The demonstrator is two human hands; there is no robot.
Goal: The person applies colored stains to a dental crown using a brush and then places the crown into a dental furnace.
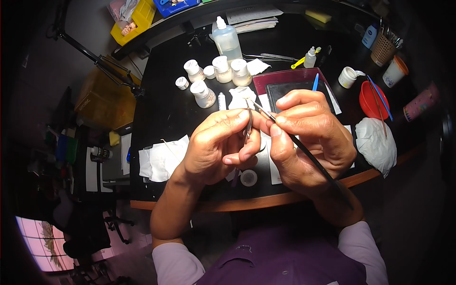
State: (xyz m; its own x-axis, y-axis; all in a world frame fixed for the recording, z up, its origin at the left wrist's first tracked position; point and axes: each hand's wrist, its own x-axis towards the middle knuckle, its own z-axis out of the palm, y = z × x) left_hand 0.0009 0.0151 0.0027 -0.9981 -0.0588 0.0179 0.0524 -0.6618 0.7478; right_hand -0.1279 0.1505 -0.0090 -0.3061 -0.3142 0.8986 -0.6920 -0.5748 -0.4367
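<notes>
My left hand [213, 142] grips a slim dark metal tool [249, 124], like forceps, held upright with a tiny pale piece [248, 101] at its upper end. My right hand [313, 137] holds a long black-handled brush [308, 156] between thumb and fingers, its thin tip at or very near that piece; whether they touch I cannot tell. Behind my hands lie a white crumpled tissue [240, 95], a small white tube [222, 101] and a maroon case with a dark slab [280, 78]. A small round translucent cup [249, 178] sits below my hands.
Several white jars [203, 95] and a large bottle [227, 42] stand behind. On the right are a red bowl [370, 104], a white bag [375, 145] and a pen holder [382, 50]. White napkins [159, 159] lie left. A lamp arm [99, 61] reaches over the desk's left side.
</notes>
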